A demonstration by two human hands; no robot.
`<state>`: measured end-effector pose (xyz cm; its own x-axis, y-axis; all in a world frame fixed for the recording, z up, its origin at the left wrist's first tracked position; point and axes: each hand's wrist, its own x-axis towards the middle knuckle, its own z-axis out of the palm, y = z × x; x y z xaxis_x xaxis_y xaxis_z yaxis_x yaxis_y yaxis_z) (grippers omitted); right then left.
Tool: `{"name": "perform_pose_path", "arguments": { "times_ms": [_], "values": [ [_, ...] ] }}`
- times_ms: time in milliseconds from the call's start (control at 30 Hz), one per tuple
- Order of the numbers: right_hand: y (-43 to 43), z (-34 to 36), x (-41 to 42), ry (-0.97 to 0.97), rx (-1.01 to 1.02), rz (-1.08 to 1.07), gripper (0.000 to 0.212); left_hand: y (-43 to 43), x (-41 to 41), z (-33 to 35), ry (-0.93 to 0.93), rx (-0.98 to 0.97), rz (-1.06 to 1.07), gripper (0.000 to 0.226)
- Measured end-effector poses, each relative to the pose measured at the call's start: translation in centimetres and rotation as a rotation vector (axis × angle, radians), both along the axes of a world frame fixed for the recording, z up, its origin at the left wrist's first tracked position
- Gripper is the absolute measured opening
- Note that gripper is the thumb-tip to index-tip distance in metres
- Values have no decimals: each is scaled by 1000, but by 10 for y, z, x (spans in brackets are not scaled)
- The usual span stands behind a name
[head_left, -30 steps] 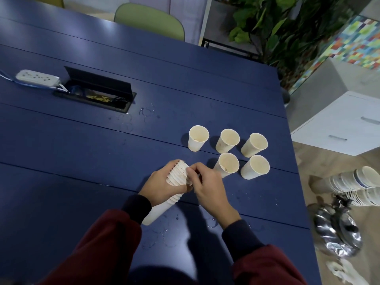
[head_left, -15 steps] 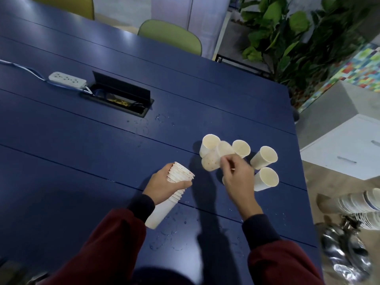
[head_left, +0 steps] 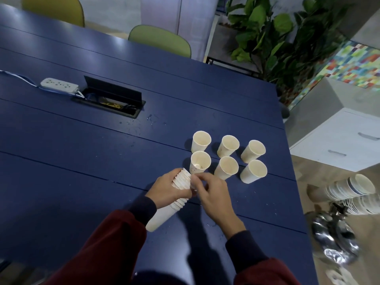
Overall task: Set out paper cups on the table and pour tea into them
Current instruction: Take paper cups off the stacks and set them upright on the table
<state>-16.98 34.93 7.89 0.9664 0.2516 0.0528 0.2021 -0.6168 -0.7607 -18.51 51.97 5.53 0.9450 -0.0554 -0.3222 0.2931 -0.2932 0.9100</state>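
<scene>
Cup stack (head_left: 182, 182) is gripped in left hand (head_left: 167, 191), lower centre; its top rim is pinched by right hand (head_left: 213, 196) fingers (head_left: 202, 179).

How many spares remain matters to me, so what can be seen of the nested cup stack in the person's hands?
The nested cup stack is off-white paper, with rolled rims bunched at the upper end and a plain base at the lower. It lies tilted over the blue table, rims toward the set-out cups. The left hand grips its middle; the right hand pinches the top rim. Count unreadable.
</scene>
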Motion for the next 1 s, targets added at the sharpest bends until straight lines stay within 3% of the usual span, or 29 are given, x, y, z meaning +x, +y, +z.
{"name": "perform_pose_path", "arguments": {
  "times_ms": [200, 467, 700, 833, 1000],
  "values": [
    [-13, 5, -4, 76, 78, 91, 36, -7, -11, 4, -8, 5, -3, 56],
    [7, 11, -6, 70, 105, 114, 33, 6, -33, 15, 2, 14, 112, 58],
    [17, 27, 25, -102, 104, -91, 33, 46, -41, 1, 84, 41, 160, 64],
    [46, 33, 58, -118, -39, -86, 19, 70, -32, -6, 99, -11, 184, 62],
    [89, 19, 90, 58, -263, 0, 29, 106, -19, -9, 99, -43, 188, 68]
  ]
}}
